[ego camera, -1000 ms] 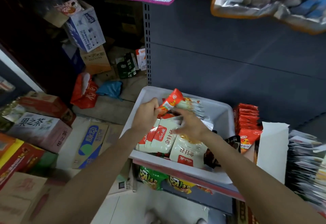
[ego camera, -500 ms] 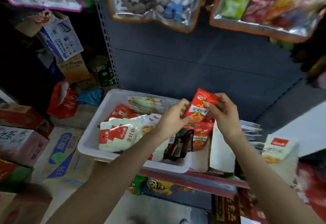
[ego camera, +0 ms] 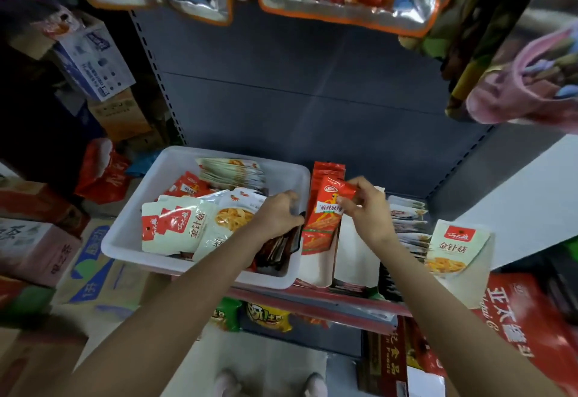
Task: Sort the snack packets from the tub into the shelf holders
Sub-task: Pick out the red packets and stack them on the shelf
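One flat red foil snack packet (ego camera: 325, 212) is in transit, pinched at its upper edge by the right hand (ego camera: 366, 209), right of frame centre, over the white card shelf holder (ego camera: 316, 263) where matching red packets stand. The left hand (ego camera: 276, 213) reaches into the white plastic tub (ego camera: 125, 245) left of centre, fingers curled among packets (whether they grip one I cannot tell). Step in hand: placement. Next, probably, lower it upright into the row.
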A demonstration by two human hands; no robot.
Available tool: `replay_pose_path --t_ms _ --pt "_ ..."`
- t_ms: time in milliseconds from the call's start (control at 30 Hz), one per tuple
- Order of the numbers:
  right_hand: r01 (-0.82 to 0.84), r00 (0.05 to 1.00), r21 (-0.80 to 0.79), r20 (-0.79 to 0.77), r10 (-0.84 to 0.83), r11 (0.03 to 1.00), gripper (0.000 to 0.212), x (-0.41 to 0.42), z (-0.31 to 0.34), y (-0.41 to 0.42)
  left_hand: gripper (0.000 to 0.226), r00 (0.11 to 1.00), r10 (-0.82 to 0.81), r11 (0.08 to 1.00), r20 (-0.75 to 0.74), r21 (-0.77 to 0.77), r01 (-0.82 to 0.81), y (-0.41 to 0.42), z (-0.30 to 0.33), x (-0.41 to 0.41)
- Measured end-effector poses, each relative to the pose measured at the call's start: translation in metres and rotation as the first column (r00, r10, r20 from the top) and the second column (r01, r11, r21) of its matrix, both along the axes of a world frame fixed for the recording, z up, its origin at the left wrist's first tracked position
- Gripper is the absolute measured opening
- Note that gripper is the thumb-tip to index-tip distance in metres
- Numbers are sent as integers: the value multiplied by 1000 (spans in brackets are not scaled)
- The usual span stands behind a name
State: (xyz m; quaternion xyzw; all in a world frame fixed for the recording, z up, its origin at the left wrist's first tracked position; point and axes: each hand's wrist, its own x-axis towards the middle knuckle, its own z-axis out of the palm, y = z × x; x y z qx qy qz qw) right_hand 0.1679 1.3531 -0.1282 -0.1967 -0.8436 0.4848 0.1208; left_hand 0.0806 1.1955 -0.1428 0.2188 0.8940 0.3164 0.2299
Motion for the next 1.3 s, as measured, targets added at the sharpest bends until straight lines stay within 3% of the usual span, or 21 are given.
replay_pose_path --t_ms 167,300,467,667,767,833,900,1000,1100,1200,1300 --pt "-109 993 287 72 93 952 18 -1 1 2 44 999 36 999 29 13 -37 -2 0 5" --pt "-201 977 503 159 138 840 26 -4 8 0 36 997 72 997 33 25 -73 -6 -1 6" --pt "-291 946 531 285 156 795 24 -4 -7 -9 30 997 70 996 29 57 -71 -8 -2 7" --pt "-280 935 672 353 36 686 28 1 -26 -13 23 995 103 980 -15 171 -99 -25 0 8" --pt "-172 978 617 201 58 767 29 -4 -18 -28 19 981 177 956 -76 249 -153 -43 6 2" --pt "-122 992 572 81 92 811 29 -15 -10 -46 18 966 208 956 -157 243 -166 -61 8 -4" --pt "-147 989 536 61 135 831 32 -30 -1 -70 19 940 219 964 -261 208 -167 -83 7 -15" --pt "-252 968 478 122 220 841 41 -56 5 -108 20 898 229 973 -376 128 -194 -115 2 -43" --pt "-378 922 424 255 292 823 64 -82 -4 -141 24 892 162 979 -421 -45 -199 -142 -7 -76" --pt "-478 855 376 407 322 794 96 -105 -26 -163 26 941 117 975 -319 -142 -169 -159 -18 -104" --pt "-515 806 392 523 276 762 112 -121 -44 -172 24 987 67 973 -143 -208 -96 -160 -29 -127"
